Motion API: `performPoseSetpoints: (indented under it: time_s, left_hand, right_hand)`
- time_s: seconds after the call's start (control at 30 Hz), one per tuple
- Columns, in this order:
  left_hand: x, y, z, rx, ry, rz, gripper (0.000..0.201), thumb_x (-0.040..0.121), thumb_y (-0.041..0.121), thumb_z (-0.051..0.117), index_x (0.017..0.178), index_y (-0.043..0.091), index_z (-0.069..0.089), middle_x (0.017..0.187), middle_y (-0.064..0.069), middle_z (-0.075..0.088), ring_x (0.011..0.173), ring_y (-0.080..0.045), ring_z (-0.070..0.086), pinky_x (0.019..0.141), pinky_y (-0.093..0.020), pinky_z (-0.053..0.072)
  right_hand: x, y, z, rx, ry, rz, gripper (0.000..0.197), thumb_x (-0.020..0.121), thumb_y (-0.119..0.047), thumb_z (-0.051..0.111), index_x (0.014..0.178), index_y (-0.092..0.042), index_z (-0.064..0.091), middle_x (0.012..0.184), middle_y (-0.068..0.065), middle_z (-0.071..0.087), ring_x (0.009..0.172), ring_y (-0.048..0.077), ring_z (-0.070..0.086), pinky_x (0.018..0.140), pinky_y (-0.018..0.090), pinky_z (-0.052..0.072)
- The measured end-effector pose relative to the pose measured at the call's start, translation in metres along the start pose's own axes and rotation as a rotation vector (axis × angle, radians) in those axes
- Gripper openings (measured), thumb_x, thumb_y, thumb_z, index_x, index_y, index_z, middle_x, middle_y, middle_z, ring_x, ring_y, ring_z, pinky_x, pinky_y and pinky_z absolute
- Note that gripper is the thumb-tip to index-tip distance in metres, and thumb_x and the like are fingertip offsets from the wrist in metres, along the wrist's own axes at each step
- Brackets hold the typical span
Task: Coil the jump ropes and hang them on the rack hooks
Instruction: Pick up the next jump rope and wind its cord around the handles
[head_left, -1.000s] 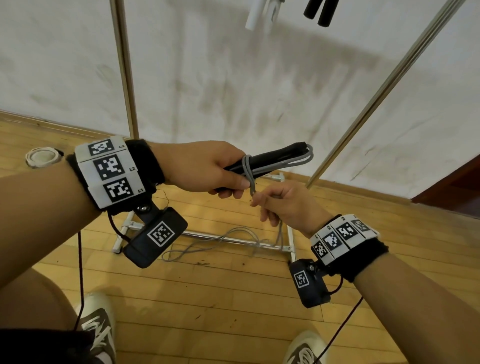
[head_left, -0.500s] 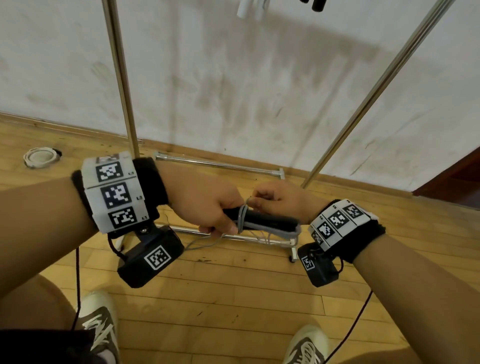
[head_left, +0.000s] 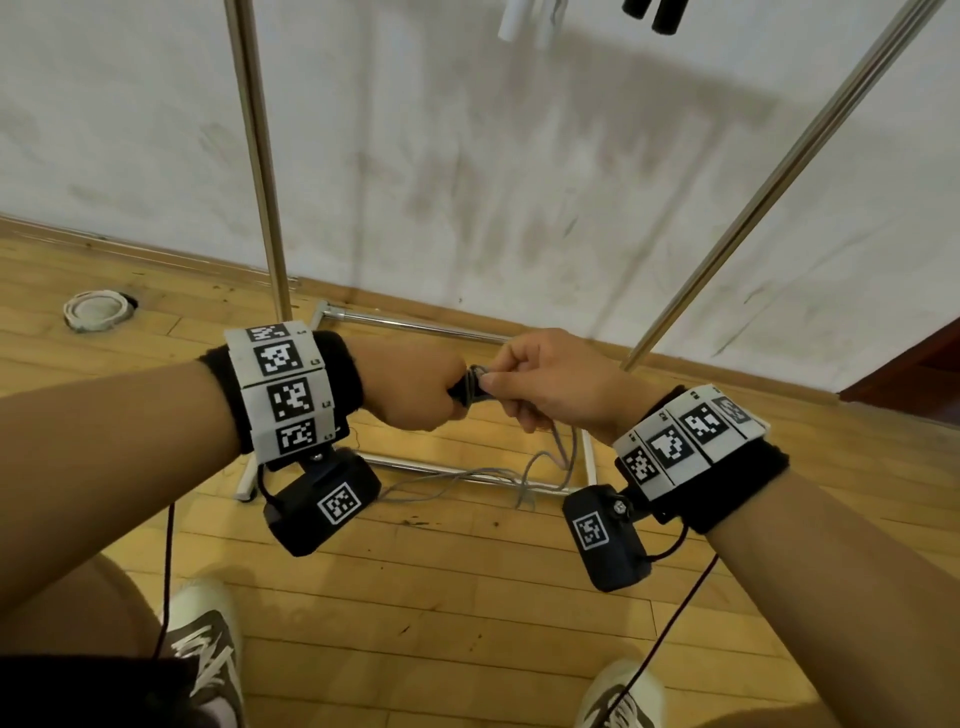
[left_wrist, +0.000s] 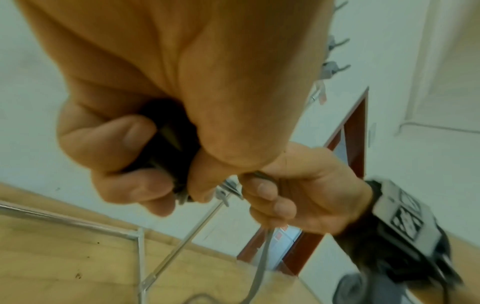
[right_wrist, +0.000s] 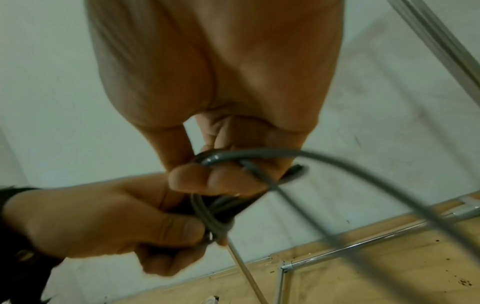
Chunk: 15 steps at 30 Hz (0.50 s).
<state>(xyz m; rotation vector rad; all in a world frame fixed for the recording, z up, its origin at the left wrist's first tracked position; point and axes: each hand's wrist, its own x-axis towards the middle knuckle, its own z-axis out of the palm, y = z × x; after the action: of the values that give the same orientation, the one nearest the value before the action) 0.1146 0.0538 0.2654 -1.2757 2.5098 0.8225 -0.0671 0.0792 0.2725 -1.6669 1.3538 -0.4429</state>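
— How far along are we?

— I'm judging mid-coil. A few grey turns are sitting round the black handles (head_left: 470, 396), but much of the grey rope (head_left: 483, 475) is trailing on the wooden floor (head_left: 467, 597) by the rack's base bar (head_left: 415, 326). Two other ropes' handles (head_left: 654, 13) are dangling at the top edge, apparently hung already.

— And the hands?

— My left hand (head_left: 415, 387) is fisting tight round the handles. My right hand (head_left: 550, 387) is pinching the rope against the wraps, remaining fingers curled. Nothing of this one is hanging yet.
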Motion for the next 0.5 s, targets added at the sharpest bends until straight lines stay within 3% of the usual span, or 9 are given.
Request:
performPoseSetpoints:
  time_s: [0.07,0.13,0.23,0.37,0.5]
  left_hand:
    - [0.0,-0.004,-0.006,-0.056,0.078,0.004,0.028,0.097,0.026,0.05,0.075,0.011,0.055,0.075,-0.005,0.064,0.063,-0.026,0.054,0.068,-0.044,0.052]
    - [-0.001,-0.008,-0.013,-0.112,0.165,0.009,0.022,0.098,0.026,0.051,0.086,0.01,0.06,0.081,-0.004,0.069,0.068,-0.024,0.061,0.069,-0.043,0.053]
    - [-0.001,-0.012,-0.021,-0.211,0.241,0.009,0.019,0.1,0.028,0.053,0.092,0.015,0.063,0.078,0.003,0.069,0.06,-0.008,0.059,0.058,-0.027,0.046]
    - [-0.005,-0.011,-0.03,-0.313,0.318,0.053,0.026,0.099,0.028,0.056,0.081,0.011,0.064,0.057,0.009,0.064,0.048,-0.002,0.053,0.053,-0.018,0.043]
    - [-0.015,-0.005,-0.037,-0.396,0.281,0.131,0.024,0.1,0.028,0.056,0.08,0.014,0.062,0.056,0.011,0.062,0.049,-0.002,0.053,0.05,-0.013,0.043]
  right_hand:
    - [-0.001,-0.001,0.002,0.094,0.02,-0.029,0.006,0.095,-0.008,0.059,0.09,-0.008,0.062,0.063,0.001,0.064,0.051,0.012,0.057,0.051,0.024,0.047]
    - [-0.002,-0.001,0.001,0.179,0.034,-0.064,0.014,0.096,0.0,0.055,0.098,-0.01,0.063,0.074,0.004,0.067,0.061,0.013,0.063,0.061,0.025,0.051]
    - [-0.005,0.001,-0.001,0.22,0.032,-0.12,0.025,0.094,0.008,0.052,0.107,-0.009,0.063,0.088,0.007,0.069,0.073,0.011,0.068,0.068,0.023,0.055]
    - [-0.007,0.007,0.003,0.135,0.088,-0.163,0.015,0.099,-0.006,0.052,0.102,-0.007,0.067,0.075,0.003,0.067,0.061,0.01,0.061,0.056,0.023,0.05]
    - [-0.011,0.019,0.002,0.052,0.121,-0.2,0.025,0.102,-0.028,0.05,0.095,-0.019,0.073,0.063,-0.002,0.059,0.052,0.011,0.051,0.052,0.025,0.045]
